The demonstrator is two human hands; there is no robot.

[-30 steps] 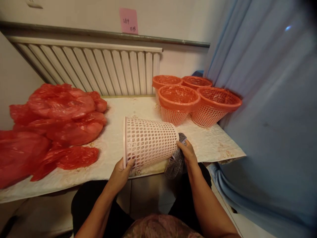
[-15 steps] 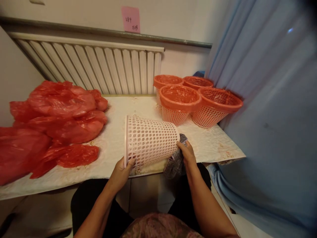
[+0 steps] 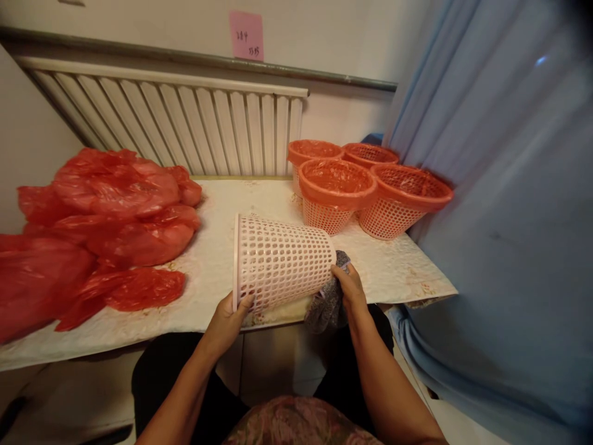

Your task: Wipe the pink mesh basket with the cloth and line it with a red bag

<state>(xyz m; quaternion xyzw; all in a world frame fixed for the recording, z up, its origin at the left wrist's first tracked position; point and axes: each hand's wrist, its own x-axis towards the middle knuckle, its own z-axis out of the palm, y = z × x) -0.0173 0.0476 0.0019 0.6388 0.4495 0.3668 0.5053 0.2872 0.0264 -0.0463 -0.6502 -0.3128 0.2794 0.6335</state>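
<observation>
A pale pink perforated plastic wastebasket (image 3: 282, 262) lies on its side over the table's front edge, its rim to the left and its base to the right. My left hand (image 3: 228, 321) grips the rim at its lower side, thumb on the outer wall. At the base end, my right hand (image 3: 351, 287) is closed on a dark grey cloth (image 3: 328, 309), pressing it against the basket's bottom; the cloth hangs below the table edge. The inside of the basket is hidden from me.
Several baskets lined with red bags (image 3: 338, 185) stand at the back right. Piled red plastic bags (image 3: 115, 216) cover the left of the table (image 3: 217, 247). A radiator (image 3: 185, 123) is behind, and a blue curtain (image 3: 500, 247) hangs on the right.
</observation>
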